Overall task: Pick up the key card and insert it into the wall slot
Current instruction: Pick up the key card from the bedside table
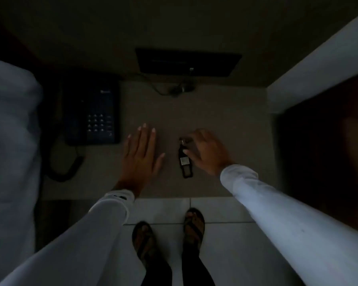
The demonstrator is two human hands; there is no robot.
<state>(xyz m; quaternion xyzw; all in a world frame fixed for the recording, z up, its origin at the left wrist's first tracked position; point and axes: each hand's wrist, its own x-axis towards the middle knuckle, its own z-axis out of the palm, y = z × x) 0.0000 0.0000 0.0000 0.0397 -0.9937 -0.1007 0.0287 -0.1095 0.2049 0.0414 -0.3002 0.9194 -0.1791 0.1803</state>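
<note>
The key card (186, 168) is a dark, narrow fob with a small pale label and a metal ring at its far end. It lies on the grey bedside table (225, 120), near the middle. My right hand (209, 151) curls over it from the right, fingertips at the ring end and thumb against its middle. My left hand (140, 153) rests flat on the table to the left of the card, fingers spread, holding nothing. A dark rectangular wall panel (188, 61) sits on the wall just above the table's back edge; the dim light hides any slot in it.
A dark desk telephone (91, 114) stands at the table's left, its coiled cord hanging off the front corner. A cable (174, 89) lies at the back edge. White bedding (10, 131) fills the left side, and a pale ledge (318, 67) runs along the right. My sandalled feet (194, 223) stand on light floor tiles.
</note>
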